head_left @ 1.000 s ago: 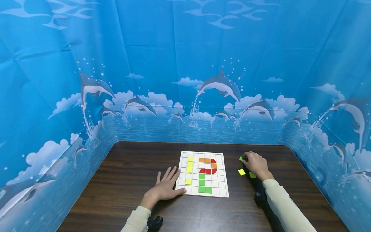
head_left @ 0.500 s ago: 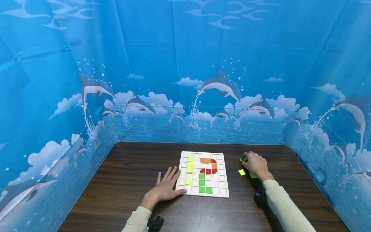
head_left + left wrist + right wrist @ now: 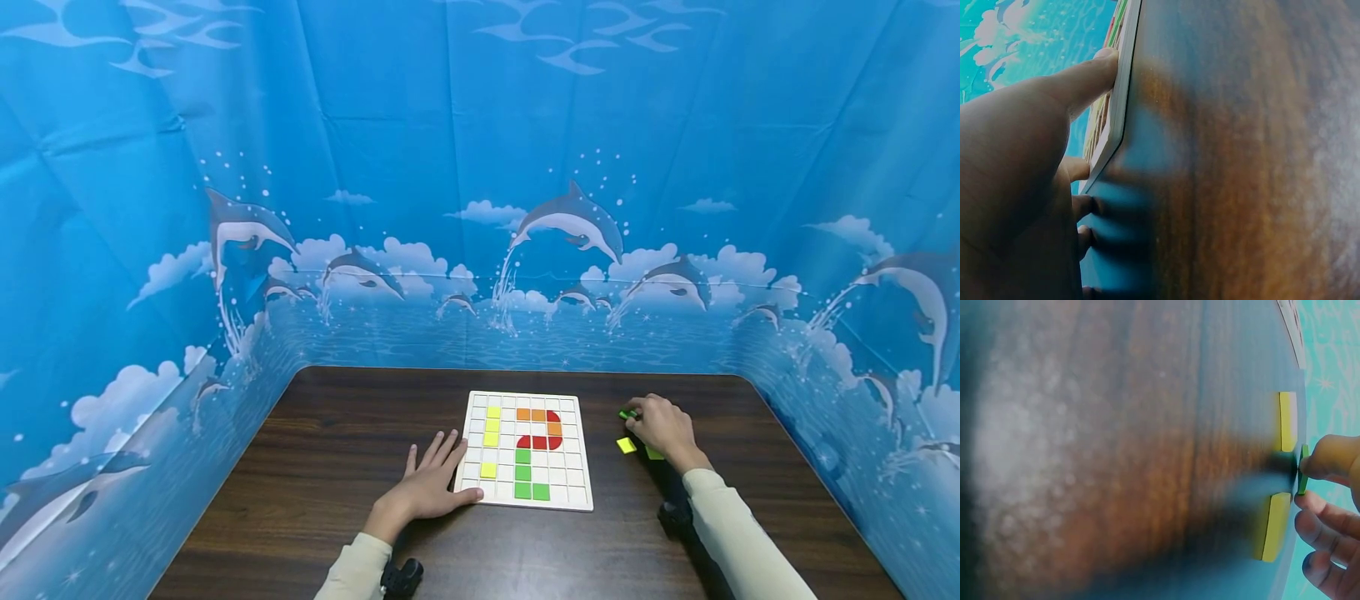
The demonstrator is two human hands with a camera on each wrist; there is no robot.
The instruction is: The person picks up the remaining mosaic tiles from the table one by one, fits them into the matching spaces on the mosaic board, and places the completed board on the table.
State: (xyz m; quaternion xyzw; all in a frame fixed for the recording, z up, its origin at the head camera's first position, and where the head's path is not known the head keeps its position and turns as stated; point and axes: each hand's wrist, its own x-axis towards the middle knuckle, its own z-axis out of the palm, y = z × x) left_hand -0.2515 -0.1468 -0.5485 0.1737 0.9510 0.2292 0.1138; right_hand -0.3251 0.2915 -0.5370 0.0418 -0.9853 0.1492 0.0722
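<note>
In the head view a white grid board [image 3: 570, 467] lies on the brown table, bearing yellow, orange, red and green pieces. My left hand [image 3: 426, 490] is spread at the board's lower left, its thumb [image 3: 1088, 78] on the corner edge and its fingers along the left side. To the right of the board, my right hand [image 3: 660, 427] pinches a small green tile [image 3: 1303, 470] between thumb and finger, low over the table. Beside it lie a yellow tile [image 3: 626, 446] and a yellow-green tile [image 3: 654, 453], the latter partly covered by the hand.
The dark wood table [image 3: 337, 433] has rounded far corners. A blue curtain [image 3: 420, 200] printed with dolphins surrounds it on the far side and both flanks. A black wrist camera [image 3: 402, 577] sits on the left wrist, another [image 3: 673, 517] below the right forearm.
The green tile has shifted very slightly toward me and to the right with my right hand. My left hand and the board stay essentially as they were.
</note>
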